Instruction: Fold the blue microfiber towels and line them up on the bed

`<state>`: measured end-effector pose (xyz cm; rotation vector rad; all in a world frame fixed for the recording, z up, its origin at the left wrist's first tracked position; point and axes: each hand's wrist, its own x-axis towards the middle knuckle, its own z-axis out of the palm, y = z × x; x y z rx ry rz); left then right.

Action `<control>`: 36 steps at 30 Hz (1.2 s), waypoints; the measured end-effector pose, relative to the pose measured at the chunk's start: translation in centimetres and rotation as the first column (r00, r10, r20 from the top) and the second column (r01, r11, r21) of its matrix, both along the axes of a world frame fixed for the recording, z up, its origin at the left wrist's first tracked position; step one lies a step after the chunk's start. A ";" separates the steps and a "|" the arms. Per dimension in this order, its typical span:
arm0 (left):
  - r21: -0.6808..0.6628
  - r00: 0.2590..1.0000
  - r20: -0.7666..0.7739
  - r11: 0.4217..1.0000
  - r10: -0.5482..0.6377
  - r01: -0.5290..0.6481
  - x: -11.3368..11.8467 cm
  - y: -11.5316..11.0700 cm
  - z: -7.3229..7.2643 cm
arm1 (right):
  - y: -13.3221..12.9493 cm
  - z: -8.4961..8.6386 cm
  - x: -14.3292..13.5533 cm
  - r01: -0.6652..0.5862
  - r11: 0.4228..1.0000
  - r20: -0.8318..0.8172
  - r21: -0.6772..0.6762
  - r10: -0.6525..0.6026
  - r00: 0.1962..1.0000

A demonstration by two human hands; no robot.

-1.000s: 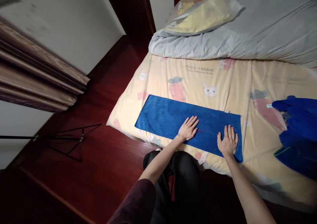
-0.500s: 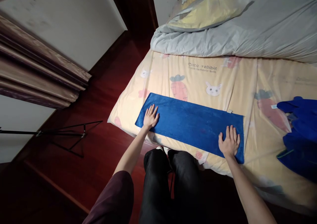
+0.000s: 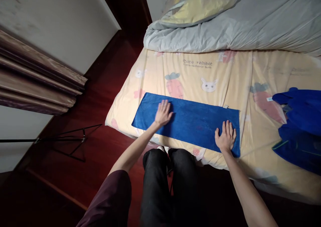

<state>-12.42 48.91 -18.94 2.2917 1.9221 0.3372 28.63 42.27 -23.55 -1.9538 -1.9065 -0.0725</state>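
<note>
Hand [image 3: 226, 137] over bed [image 3: 190, 78], floor [image 3: 107, 153] perhaps wooden

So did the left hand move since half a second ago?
Yes: the left hand has moved rightward, away from the left end of the blue cloth and closer to the nearest printed carrot.

A pale yellow bedsheet [image 3: 225, 73] printed with carrots, white rabbit faces and the words "Cute rabbit" covers the bed. A light grey quilt [image 3: 265, 22] lies bunched across its far part, with a yellow fold of fabric [image 3: 203, 9] on top. At the right edge sits a crumpled heap of blue cloth [image 3: 304, 109], a small white label showing. To the left, a shiny mauve-brown curtain [image 3: 37, 73] hangs against a white wall [image 3: 67, 22] with grey smudges. A thin black tripod [image 3: 37, 140] stands on the dark red floor [image 3: 102, 89].
</note>
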 end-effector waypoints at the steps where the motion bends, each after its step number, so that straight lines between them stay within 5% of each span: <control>1: 0.002 0.993 0.015 0.993 -0.117 0.117 3.6 0.2 0.0 | 0.0 0.0 0.0 0.001 1.000 0.000 -0.002 -0.001 1.000; 4: 0.025 0.927 0.056 0.929 -0.370 0.369 13.4 0.7 -0.7 | 0.0 0.1 0.0 -0.003 1.000 -0.006 -0.010 0.003 1.000; 6: 0.034 0.883 0.059 0.885 -0.465 0.464 17.8 1.1 -1.5 | 0.0 0.1 0.0 -0.008 1.000 -0.009 -0.016 0.008 1.000; 8: 0.024 0.870 0.058 0.872 -0.490 0.490 20.0 1.5 -2.3 | 0.1 0.1 0.0 -0.007 1.000 -0.011 -0.017 0.007 1.000; 10: 0.014 0.868 0.060 0.870 -0.493 0.494 19.7 2.0 -2.9 | 0.1 0.1 0.1 -0.005 1.000 -0.010 -0.018 0.005 1.000; 14: 0.023 0.906 0.081 0.909 -0.416 0.416 13.8 2.7 -2.8 | 0.1 0.0 0.1 -0.008 1.000 -0.005 -0.023 0.008 1.000; 23: -0.052 0.999 0.035 0.999 0.020 -0.018 -3.4 4.1 -2.1 | 0.1 0.2 0.0 -0.004 1.000 0.008 -0.030 0.004 1.000; 30: -0.052 0.985 0.028 0.985 0.168 -0.167 -9.8 5.6 -2.5 | 0.2 0.1 0.2 -0.006 0.999 0.030 -0.031 0.007 1.000; 36: -0.049 0.949 0.062 0.951 0.309 -0.306 -13.1 6.8 -2.6 | 0.2 0.4 0.0 0.001 0.999 0.052 -0.044 0.001 0.999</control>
